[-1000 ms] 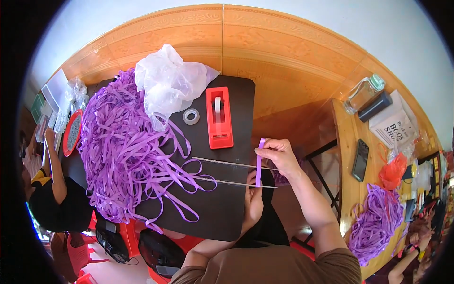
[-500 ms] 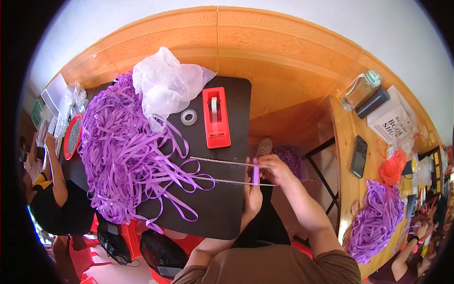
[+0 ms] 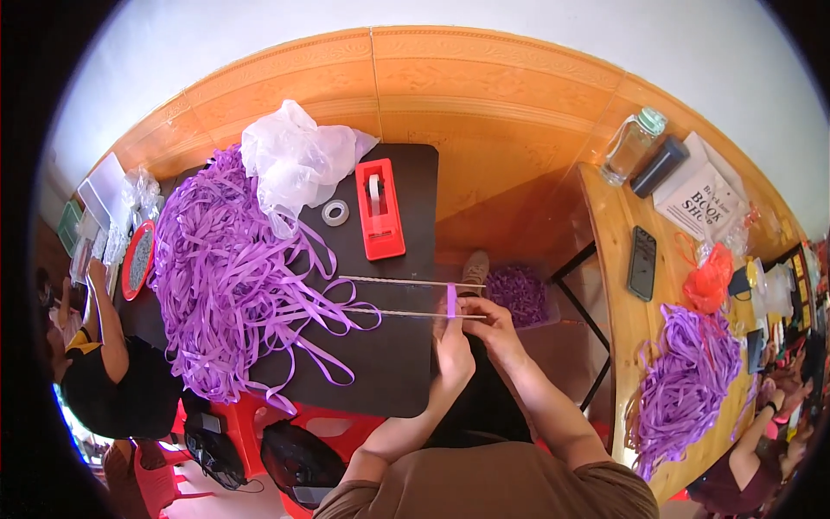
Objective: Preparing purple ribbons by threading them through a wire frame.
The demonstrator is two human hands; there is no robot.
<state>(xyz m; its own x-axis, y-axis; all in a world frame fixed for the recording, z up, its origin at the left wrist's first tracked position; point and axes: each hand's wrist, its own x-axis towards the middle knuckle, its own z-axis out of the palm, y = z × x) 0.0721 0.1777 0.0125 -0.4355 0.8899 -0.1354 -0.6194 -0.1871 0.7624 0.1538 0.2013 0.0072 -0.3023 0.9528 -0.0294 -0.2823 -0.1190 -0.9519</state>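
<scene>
Two thin straight rods [image 3: 398, 281] stick out side by side past the right edge of the dark table. A short band of purple ribbon [image 3: 451, 298] spans both of them near their free ends. My left hand [image 3: 453, 355] is closed at the band's lower end, thumb and fingers pressed against it beside the nearer rod. Close by on the right, my right hand [image 3: 500, 333] has its fingertips pinched together at the nearer rod's tip; what lies between them is hidden. A large heap of loose purple ribbon [image 3: 212, 285] covers the table's left part, with strands trailing toward the rods.
On the dark table [image 3: 406, 372] are a red tape dispenser [image 3: 380, 212], a tape roll [image 3: 335, 213] and a white plastic bag [image 3: 298, 160]. A bin of purple pieces [image 3: 519, 294] stands below. The wooden table [image 3: 596, 225] holds a phone [image 3: 641, 264], bottle and ribbon. People sit at both sides.
My right hand has come from around the rods' ends down to the nearer rod. My left hand has risen to the band's lower end. The whole view has shifted slightly.
</scene>
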